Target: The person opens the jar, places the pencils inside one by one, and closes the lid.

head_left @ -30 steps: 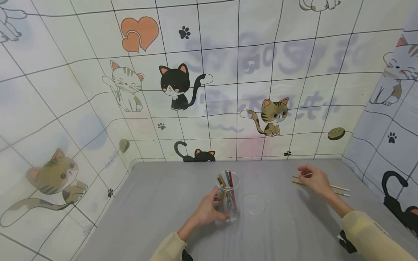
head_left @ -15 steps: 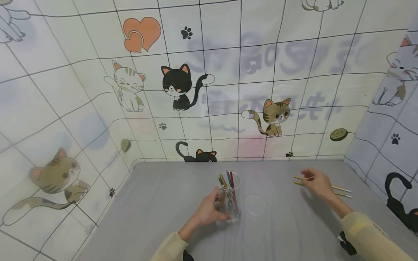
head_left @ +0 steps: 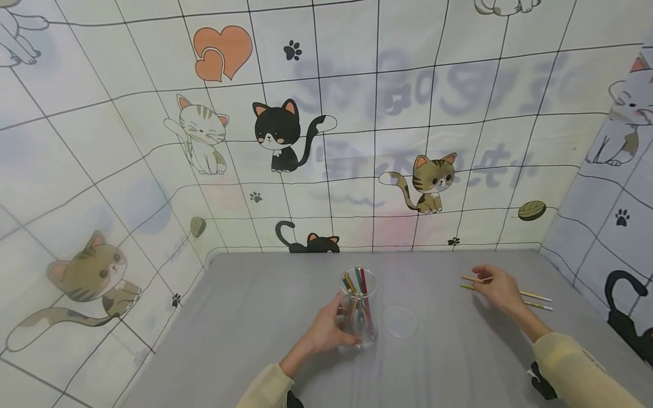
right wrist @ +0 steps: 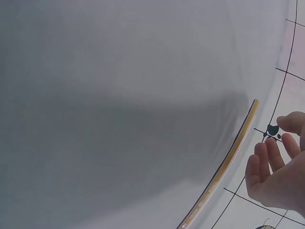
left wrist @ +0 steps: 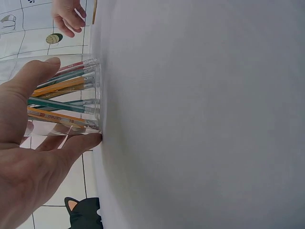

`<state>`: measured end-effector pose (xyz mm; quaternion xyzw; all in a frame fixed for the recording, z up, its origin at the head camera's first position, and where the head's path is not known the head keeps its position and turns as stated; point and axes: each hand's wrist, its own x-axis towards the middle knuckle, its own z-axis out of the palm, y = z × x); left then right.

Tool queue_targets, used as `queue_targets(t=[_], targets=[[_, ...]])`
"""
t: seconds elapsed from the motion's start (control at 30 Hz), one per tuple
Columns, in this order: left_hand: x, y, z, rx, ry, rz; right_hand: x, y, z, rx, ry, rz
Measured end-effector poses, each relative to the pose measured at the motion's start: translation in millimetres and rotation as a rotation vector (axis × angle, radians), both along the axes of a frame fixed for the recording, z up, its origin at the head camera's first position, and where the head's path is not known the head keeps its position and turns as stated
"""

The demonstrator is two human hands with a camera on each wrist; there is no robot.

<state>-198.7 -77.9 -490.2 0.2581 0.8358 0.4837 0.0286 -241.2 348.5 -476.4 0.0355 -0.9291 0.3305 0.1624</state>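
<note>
My left hand [head_left: 326, 327] grips a clear jar [head_left: 363, 335] from its left side, with the thumb low and toward me. Several coloured pencils [left wrist: 62, 102] stand in the jar, their eraser ends at its bottom in the left wrist view. Out to the right, my right hand [head_left: 496, 288] hovers over two yellowish pencils [head_left: 535, 296] lying side by side. Its fingers are loosely bent and hold nothing in the right wrist view, thumb apart from them. One pencil [right wrist: 221, 167] shows along the cloth there, to the left of the hand.
A clear round disc [head_left: 400, 322], like a lid, lies flat just right of the jar. Grey cloth [head_left: 245, 317] covers the table. Behind and at both sides hangs a white sheet [head_left: 352, 113] with grid lines and cartoon cats.
The head view has shifted slightly, so everything appears a little farther right. Both hands, the jar and the pencils keep their places relative to each other.
</note>
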Motion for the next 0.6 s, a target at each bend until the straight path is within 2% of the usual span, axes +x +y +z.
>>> queue_targets(t=[0.6], targets=[[-1.7,0.3,-1.1,-0.002,0.006,-0.001,-5.5,7.4,-8.8,0.032,-0.025,-0.011]])
